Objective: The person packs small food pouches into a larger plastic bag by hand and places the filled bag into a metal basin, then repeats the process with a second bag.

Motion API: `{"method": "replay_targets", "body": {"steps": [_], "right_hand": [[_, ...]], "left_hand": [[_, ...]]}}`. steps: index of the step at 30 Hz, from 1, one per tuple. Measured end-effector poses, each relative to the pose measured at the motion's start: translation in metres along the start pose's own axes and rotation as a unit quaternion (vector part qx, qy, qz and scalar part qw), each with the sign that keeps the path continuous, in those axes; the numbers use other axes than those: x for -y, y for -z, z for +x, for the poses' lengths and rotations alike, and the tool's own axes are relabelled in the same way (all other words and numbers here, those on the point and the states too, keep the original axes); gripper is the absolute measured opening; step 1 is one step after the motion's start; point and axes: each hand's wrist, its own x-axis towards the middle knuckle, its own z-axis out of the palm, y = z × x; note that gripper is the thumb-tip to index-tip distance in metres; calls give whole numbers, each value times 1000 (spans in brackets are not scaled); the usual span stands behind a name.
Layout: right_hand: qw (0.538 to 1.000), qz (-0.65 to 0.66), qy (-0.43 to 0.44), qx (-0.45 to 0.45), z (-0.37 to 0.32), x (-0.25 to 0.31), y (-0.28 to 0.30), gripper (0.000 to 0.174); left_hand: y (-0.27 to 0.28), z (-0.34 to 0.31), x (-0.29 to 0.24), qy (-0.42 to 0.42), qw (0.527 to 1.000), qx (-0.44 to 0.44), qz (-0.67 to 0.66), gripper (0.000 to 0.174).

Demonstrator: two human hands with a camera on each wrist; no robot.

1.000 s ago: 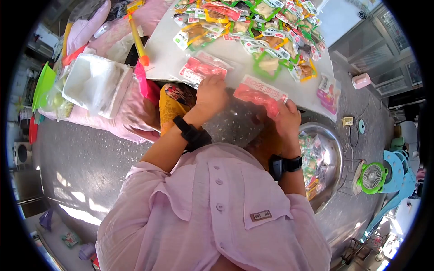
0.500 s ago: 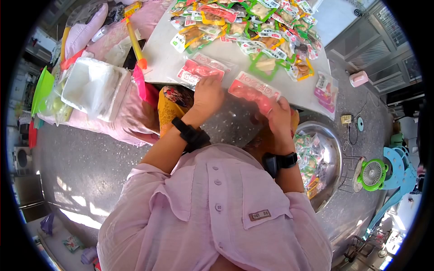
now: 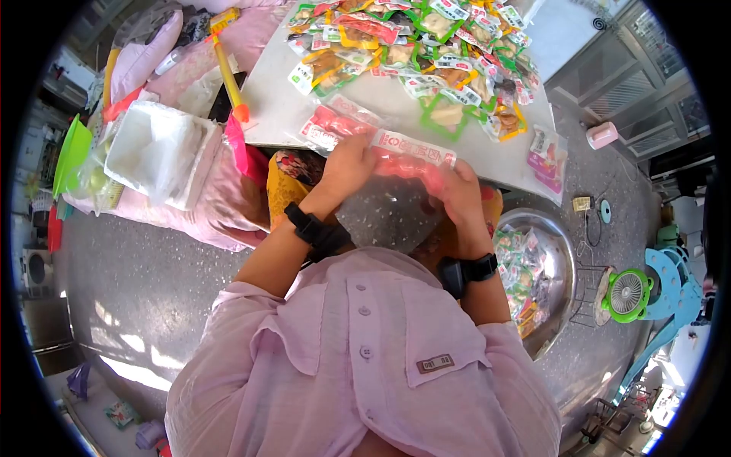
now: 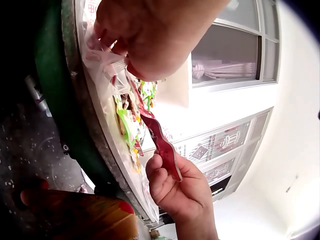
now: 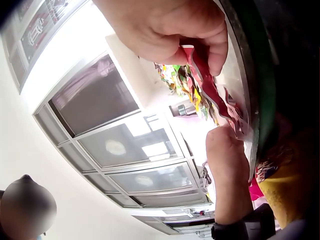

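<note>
My right hand (image 3: 463, 199) pinches the right end of a red sealed food packet (image 3: 415, 164) with a white printed strip, raised at the table's near edge. In the left wrist view this packet (image 4: 165, 147) is edge-on and wavy. My left hand (image 3: 350, 166) is at the packet's other end, its fingers curled on clear-edged red packaging; which packet they grip I cannot tell. A second red packet (image 3: 324, 126) lies flat on the table (image 3: 274, 91) beside the left hand, partly covered by it. In the right wrist view, curled right fingers hold the red packet (image 5: 205, 82).
A heap of small food packets (image 3: 449, 53) covers the table's far side. One purple packet (image 3: 547, 156) lies at the right edge. More packets fill a metal basin (image 3: 565, 251) on the floor at right. A white foam box (image 3: 152, 152) stands on pink cloth at left.
My right hand has brought its red packet leftward and a little nearer, so its left end now meets my left hand. The left hand has shifted slightly; the flat packet stays on the table.
</note>
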Motion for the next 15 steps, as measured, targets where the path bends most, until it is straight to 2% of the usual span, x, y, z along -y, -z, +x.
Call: {"method": "replay_targets", "body": {"steps": [3, 6, 11, 15], "right_hand": [[999, -26, -14, -17, 3, 0, -5, 16], [998, -30, -9, -46, 7, -2, -12, 17], [995, -52, -8, -80, 14, -2, -23, 16], [998, 1, -26, -58, 24, -16, -40, 16]], "left_hand": [[0, 0, 1, 6, 1000, 17, 4, 16], [-4, 0, 7, -59, 998, -36, -9, 9], [-2, 0, 1, -134, 989, -50, 39, 9], [-3, 2, -3, -168, 977, -59, 121, 11]]}}
